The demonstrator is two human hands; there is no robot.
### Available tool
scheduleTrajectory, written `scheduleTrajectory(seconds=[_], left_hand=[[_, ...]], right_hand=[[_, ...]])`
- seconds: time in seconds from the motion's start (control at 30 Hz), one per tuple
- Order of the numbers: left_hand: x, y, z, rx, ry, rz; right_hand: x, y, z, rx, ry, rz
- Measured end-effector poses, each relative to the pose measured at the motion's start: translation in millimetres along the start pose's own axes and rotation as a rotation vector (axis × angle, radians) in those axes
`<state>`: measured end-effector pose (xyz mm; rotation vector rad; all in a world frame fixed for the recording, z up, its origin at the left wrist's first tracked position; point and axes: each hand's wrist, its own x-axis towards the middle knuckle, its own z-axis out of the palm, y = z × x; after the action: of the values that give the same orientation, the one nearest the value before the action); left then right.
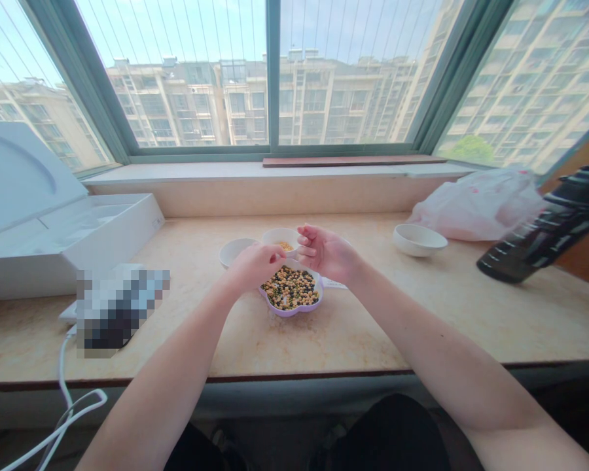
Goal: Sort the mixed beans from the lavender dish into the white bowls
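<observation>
A purple-rimmed, scalloped dish [289,313] of mixed black, tan and green beans sits on the counter in front of me. My left hand [256,266] is over its left back edge, fingers bent and drawn together; whatever they pinch is too small to make out. Facing it, my right hand [330,252] hovers above the dish's right back side, turned inward with its fingers curled toward the palm. What it may hold is hidden. Just behind the hands stands a white bowl [275,234] with some yellowish beans in it. Another white bowl [235,247] is partly covered by my left hand.
A third white bowl [420,241] stands to the right, near a plastic bag [476,204] and a tilted dark bottle [525,235]. At left are an open white box [112,229], a blurred-out item [120,311] and a white cable [63,373]. The counter edge [304,375] runs below my forearms.
</observation>
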<state>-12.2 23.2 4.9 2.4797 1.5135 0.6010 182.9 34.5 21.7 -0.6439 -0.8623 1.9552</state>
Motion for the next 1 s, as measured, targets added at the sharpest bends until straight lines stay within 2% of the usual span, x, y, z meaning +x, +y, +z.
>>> scheduleTrajectory(seconds=[0.17, 0.43, 0.57, 0.67, 0.77, 0.87, 1.0], left_hand=[[1, -2, 2, -0.005, -0.028, 0.067], [0, 0, 2, -0.026, -0.027, 0.066], [0, -1, 2, -0.032, -0.019, 0.068], [0, -2, 3, -0.042, -0.016, 0.076], [1, -2, 3, -0.042, -0.01, 0.091], [1, -2, 3, -0.034, -0.011, 0.096], [1, -3, 4, -0.016, -0.015, 0.089]], right_hand=[[-1, -1, 2, -0.03, 0.004, -0.004], [3, 2, -3, -0.448, 0.054, -0.134], [7, 11, -8, -0.705, 0.117, -0.307], [6, 17, -8, -1.057, 0.195, -0.548], [3, 21, -8, -1.331, 0.183, -0.748], [1, 22, -8, -1.43, 0.179, -0.828], [3, 21, -10, -1.478, 0.217, -0.841]])
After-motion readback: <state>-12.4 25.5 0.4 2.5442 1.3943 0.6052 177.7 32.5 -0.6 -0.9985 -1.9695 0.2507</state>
